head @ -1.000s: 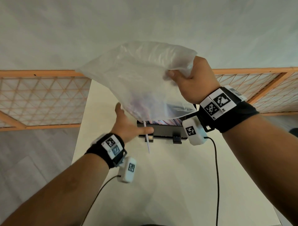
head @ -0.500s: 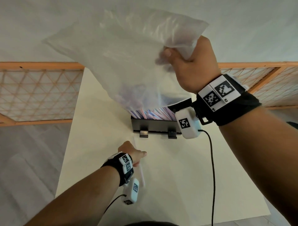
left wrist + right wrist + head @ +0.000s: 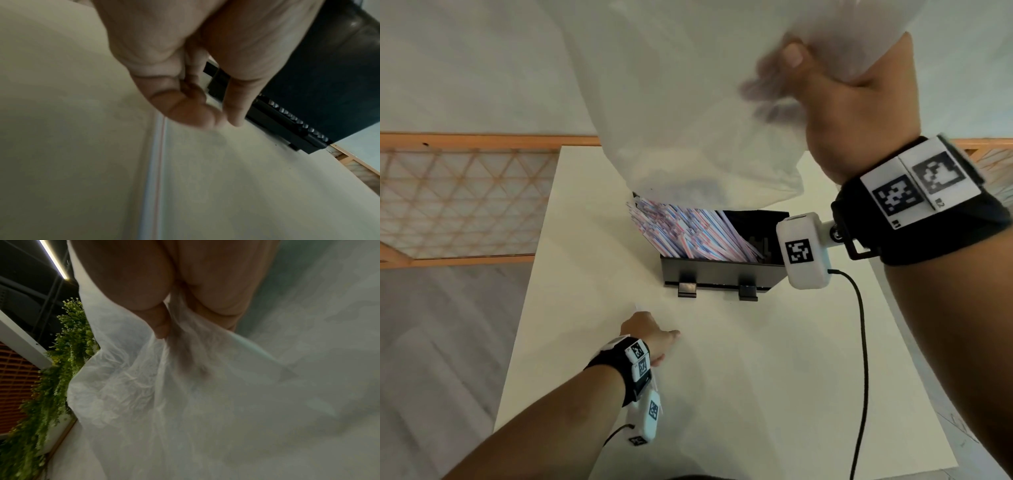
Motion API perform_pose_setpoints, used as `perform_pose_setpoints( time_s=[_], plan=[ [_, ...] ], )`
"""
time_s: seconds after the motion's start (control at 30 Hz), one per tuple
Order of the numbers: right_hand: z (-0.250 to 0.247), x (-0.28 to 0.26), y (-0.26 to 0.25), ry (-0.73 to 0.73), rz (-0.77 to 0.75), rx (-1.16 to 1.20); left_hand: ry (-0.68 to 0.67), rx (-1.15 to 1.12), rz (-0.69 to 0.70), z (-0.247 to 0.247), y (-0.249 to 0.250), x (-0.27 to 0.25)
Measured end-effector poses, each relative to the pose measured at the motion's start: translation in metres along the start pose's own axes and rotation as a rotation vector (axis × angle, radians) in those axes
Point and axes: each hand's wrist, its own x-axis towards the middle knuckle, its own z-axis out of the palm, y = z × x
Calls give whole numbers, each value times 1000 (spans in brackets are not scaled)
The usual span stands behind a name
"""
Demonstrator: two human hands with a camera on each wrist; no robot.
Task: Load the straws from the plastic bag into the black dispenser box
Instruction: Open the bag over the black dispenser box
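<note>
Many striped straws are lying in a slanted heap inside the black dispenser box, with their left ends sticking out over its left wall. The box is standing on the white tabletop, near its far end. Directly above it the plastic bag is hanging with its mouth down, and it is now higher than half a second ago, so more of the straws is showing under its lower edge. The right hand is gripping the upper part of the bag, with the fingers curled into the bunched film, and it is raised higher and closer to the head camera than before. One single straw is lying on the tabletop in front of the box. The left hand is low over the tabletop, in nearly the same place as before; its fingertips are bent together at the end of this straw, but I cannot tell whether they are pinching it.
</note>
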Motion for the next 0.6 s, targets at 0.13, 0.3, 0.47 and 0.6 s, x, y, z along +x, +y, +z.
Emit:
perform_pose_setpoints(
  time_s=[0.13, 0.3, 0.47, 0.6],
  plan=[
    [-5, -3, -7, 41, -66, 5, 85, 115, 13, -17, -15, 6],
    [-1, -1, -19, 80, -143, 9, -6, 192, -36, -18, -28, 13],
    [9, -3, -31, 41, -220, 55, -53, 152, -21, -22, -26, 9],
    [21, -15, -32, -60, -221, 112, -3, -57, 25, -32, -21, 1]
  ],
)
